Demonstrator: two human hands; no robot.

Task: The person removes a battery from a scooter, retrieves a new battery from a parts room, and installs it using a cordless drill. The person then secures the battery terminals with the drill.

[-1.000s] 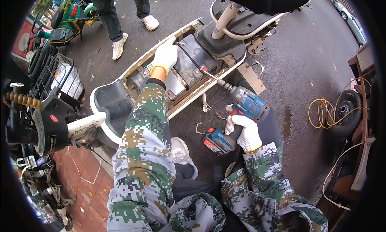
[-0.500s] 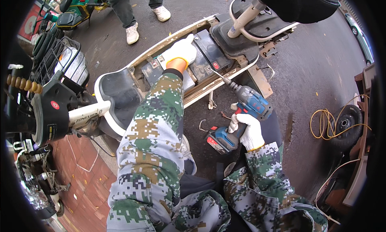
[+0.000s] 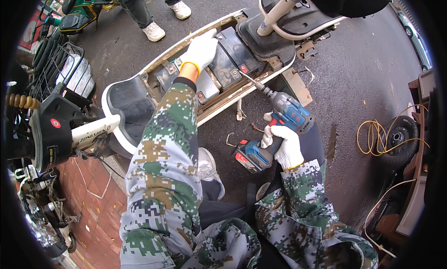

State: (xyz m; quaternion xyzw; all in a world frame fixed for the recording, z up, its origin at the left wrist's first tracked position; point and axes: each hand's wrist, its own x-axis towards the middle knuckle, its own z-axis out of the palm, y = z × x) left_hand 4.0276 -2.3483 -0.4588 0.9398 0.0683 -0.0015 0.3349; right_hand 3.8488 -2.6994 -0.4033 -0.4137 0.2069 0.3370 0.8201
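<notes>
My right hand (image 3: 287,145), in a white knit glove, is closed around the grip of a blue and black cordless drill (image 3: 293,111). Its long thin bit reaches to the near end of a dark battery (image 3: 235,47), close to a red-marked terminal (image 3: 243,68). Whether the bit touches the terminal, I cannot tell. Over the neighbouring batteries lies my left hand (image 3: 201,50), gloved in white, fingers stretched toward the far side and fingertips partly hidden. Several batteries sit in a row inside the open footboard of a white electric scooter (image 3: 111,89), with another battery (image 3: 205,87) below my left wrist.
A bystander's shoes (image 3: 154,32) stand beyond the scooter. At the right lie a tyre (image 3: 396,141) and a coiled yellow cable (image 3: 372,138). A wire basket (image 3: 56,75) and parked scooters line the left. My shoe (image 3: 207,169) is beside the frame.
The whole view has shifted slightly, so the scooter sits a little further left. My left hand has slid slightly along the batteries. The drill bit remains at the same battery's near end.
</notes>
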